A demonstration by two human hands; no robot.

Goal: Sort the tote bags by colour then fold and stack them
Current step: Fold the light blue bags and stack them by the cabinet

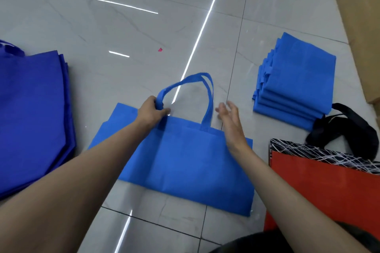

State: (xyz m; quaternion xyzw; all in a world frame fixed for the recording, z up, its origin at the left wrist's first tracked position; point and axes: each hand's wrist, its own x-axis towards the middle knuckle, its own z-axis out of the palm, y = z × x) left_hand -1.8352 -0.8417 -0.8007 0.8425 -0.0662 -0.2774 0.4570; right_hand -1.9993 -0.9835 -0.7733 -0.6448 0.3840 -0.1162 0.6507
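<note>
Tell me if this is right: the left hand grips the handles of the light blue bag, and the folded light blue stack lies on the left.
Not quite. The head view shows the folded light blue stack on the right; darker blue bags lie on the left. The left hand does grip the handles of the light blue bag.

You are looking down at a glossy pale-grey tiled floor (123,33) with faint marble veining. Dark grout lines (238,57) run across it, and bright strip-light reflections (197,43) streak over the tiles. A small pinkish-red scrap (160,49) lies alone on the tile toward the far middle. At your far right a tan cardboard box (357,16) stands on the floor, cut off by the edge of the view.
</note>
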